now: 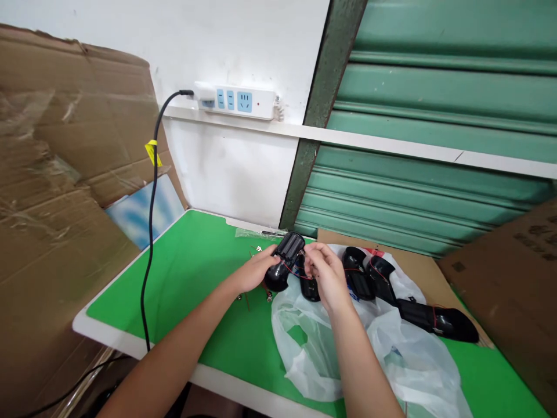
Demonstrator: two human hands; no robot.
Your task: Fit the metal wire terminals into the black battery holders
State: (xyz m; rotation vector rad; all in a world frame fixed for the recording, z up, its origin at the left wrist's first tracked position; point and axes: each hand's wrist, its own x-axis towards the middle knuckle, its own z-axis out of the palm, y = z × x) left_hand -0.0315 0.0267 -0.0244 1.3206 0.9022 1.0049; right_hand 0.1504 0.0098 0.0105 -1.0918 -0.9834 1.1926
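Note:
My left hand (256, 270) grips a black plastic battery housing (284, 259) with ribbed cells and thin red wires, held a little above the green table (195, 273). My right hand (324, 274) is at the housing's right side, fingers pinched on the red wire near its end. Just behind my right hand lies another black housing (310, 285) on a clear plastic bag (348, 342). Several more black housings (369, 276) with red wires lie on the bag to the right, one long piece (439, 319) farthest right.
A black cable (150, 232) with a yellow tag runs from a white power strip (237, 101) on the wall down over the table's left edge. Cardboard sheets (56, 174) stand at left and right. Small metal parts (256, 249) lie by my left hand. A green roller shutter (435, 116) is behind.

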